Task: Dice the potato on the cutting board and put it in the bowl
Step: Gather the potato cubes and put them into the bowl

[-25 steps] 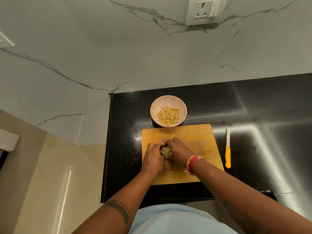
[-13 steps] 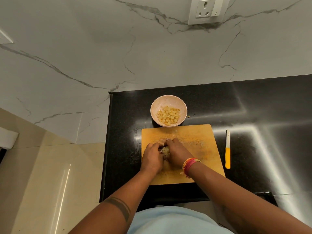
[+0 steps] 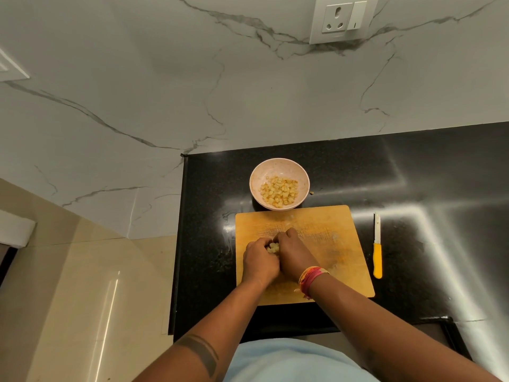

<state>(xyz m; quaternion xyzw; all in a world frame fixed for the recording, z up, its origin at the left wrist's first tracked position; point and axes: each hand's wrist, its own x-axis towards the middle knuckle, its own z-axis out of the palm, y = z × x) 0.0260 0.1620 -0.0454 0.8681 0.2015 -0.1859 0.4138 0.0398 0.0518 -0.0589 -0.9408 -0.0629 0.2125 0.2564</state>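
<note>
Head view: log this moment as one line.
left hand + right hand: cupped around diced potato | cutting board: under hands | bowl: part filled | knife: idle on counter

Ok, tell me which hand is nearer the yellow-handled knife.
Right. The right hand is on the cutting board, on the knife's side; the left hand lies beyond it, farther away.

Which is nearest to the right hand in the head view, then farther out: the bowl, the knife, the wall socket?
From the right hand, on the cutting board:
1. Bowl, just past the board's far edge.
2. Knife, on the counter right of the board. Bowl and knife are close to call.
3. Wall socket, high on the wall, clearly farthest.
</note>
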